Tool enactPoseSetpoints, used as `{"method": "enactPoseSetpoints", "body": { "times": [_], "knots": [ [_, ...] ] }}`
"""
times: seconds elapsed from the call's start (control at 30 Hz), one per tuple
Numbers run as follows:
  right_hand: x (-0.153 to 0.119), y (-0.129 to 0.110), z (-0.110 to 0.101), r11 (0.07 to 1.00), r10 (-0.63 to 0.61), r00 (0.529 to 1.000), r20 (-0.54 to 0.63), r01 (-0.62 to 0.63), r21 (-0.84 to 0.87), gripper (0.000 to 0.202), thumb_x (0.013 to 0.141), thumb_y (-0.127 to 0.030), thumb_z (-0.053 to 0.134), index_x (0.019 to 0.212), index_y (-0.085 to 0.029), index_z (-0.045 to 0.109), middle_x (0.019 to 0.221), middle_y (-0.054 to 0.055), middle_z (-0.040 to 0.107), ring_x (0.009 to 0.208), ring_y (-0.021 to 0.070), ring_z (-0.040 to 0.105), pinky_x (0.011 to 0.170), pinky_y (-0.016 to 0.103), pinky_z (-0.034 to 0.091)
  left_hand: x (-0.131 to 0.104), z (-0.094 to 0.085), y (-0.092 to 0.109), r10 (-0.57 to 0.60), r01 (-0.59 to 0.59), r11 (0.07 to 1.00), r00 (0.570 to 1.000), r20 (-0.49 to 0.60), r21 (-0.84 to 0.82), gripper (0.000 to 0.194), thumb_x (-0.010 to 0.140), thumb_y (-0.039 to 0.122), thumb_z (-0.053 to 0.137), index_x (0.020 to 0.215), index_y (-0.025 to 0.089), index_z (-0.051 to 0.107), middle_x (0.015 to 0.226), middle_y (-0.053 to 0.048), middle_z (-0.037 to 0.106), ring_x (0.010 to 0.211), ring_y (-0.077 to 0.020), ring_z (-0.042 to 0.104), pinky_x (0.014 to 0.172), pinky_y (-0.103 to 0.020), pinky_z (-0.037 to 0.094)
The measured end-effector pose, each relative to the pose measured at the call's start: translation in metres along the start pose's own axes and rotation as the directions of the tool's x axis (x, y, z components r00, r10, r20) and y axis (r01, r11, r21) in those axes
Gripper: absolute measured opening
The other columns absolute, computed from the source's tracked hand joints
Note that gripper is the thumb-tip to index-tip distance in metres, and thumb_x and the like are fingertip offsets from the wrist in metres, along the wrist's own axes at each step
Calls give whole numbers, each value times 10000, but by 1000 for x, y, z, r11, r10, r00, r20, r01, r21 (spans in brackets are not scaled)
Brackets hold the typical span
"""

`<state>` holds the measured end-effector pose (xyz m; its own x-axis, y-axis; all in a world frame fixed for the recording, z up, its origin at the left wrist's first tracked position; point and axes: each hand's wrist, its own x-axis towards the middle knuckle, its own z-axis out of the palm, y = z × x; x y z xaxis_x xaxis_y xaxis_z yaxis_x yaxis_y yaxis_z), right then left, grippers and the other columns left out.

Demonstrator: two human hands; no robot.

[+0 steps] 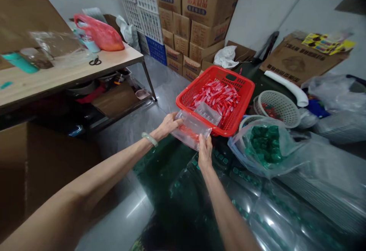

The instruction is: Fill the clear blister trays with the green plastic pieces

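Note:
Both hands hold a clear plastic bag (188,129) with some red-orange pieces inside, level with the near edge of a red basket (244,108). My left hand (168,124), with a pale bangle on the wrist, pinches the bag's left end. At the bag's right end, the fingers of my right hand (205,150) are closed on its edge. Many small red and pink packets (219,96) fill the basket. Another clear plastic piece (208,114) lies on them, just beyond the held bag.
Right of the basket are a pale round basket (286,108) and a bag of green pieces (265,144). Clear trays (274,205) cover the lower right. A wooden table (114,58) stands left, with scissors (95,61) on it. Cartons (200,7) are stacked behind.

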<state>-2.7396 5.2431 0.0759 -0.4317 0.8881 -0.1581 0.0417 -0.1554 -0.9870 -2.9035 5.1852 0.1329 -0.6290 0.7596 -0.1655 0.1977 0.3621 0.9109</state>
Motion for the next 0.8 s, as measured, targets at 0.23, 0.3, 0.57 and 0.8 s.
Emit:
{"method": "enactPoseSetpoints", "body": {
  "times": [0.23, 0.3, 0.57, 0.8],
  "knots": [
    [9, 8, 10, 996, 64, 996, -61, -67, -51, 645, 742, -513, 494, 1259, -140, 393, 1187, 119, 522, 1016, 213, 526, 838, 313, 418, 26, -2, -12, -91, 90, 996, 993, 72, 22, 286, 705, 345, 528, 829, 100, 610, 641, -26, 591, 566, -138, 526, 496, -228, 399],
    [11, 9, 12, 995, 51, 995, -88, -58, -81, 632, 735, -524, 496, 1228, -135, 428, 1172, 125, 529, 1014, 216, 525, 838, 311, 416, 27, -3, -15, -136, 134, 990, 988, 68, 38, 271, 714, 349, 529, 810, 106, 602, 638, -24, 586, 560, -136, 526, 482, -225, 395],
    [21, 14, 7, 978, 169, 982, -89, -179, -109, 561, 669, -575, 530, 1036, -150, 547, 979, 109, 610, 864, 223, 577, 743, 321, 457, 31, -2, -4, -337, 322, 933, 938, 77, 157, 235, 804, 338, 520, 837, 109, 564, 714, -11, 567, 567, -95, 522, 504, -230, 435],
    [40, 9, 7, 935, 354, 934, -52, -354, 14, 628, 648, -584, 533, 1149, -213, 448, 1040, 90, 596, 887, 227, 583, 694, 341, 478, 49, 6, 0, -287, 278, 955, 953, 95, 101, 229, 786, 323, 552, 764, 98, 587, 680, -2, 563, 588, -96, 520, 521, -220, 428]
  ]
}}
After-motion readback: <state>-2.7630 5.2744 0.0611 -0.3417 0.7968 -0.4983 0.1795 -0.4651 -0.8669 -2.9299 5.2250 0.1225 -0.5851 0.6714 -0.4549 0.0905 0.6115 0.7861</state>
